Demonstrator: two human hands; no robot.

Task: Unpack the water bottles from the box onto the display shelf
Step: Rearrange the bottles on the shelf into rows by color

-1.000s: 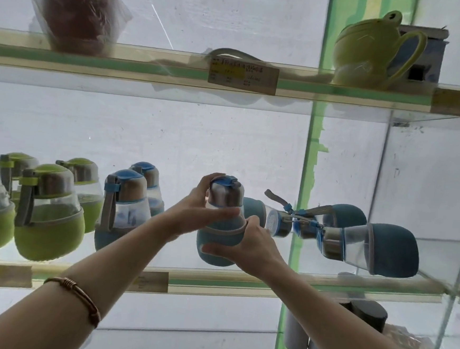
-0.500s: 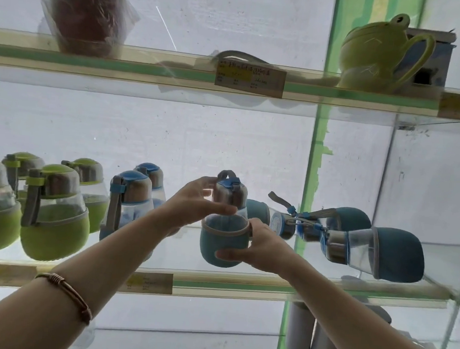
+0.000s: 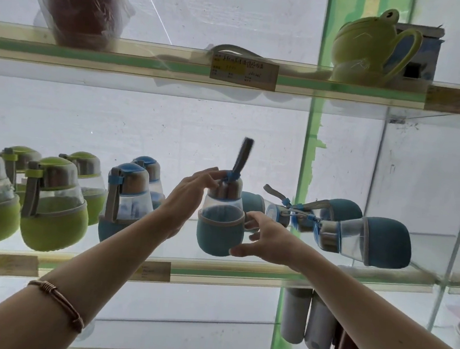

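Loosely, fingers (image 3: pixel 240 253) around blue bottle (image 3: pixel 220 228)

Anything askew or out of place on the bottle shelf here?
Yes. Right of the held blue bottle, several blue bottles lie on their sides with straps tangled, while the green and blue ones to the left stand upright in rows.
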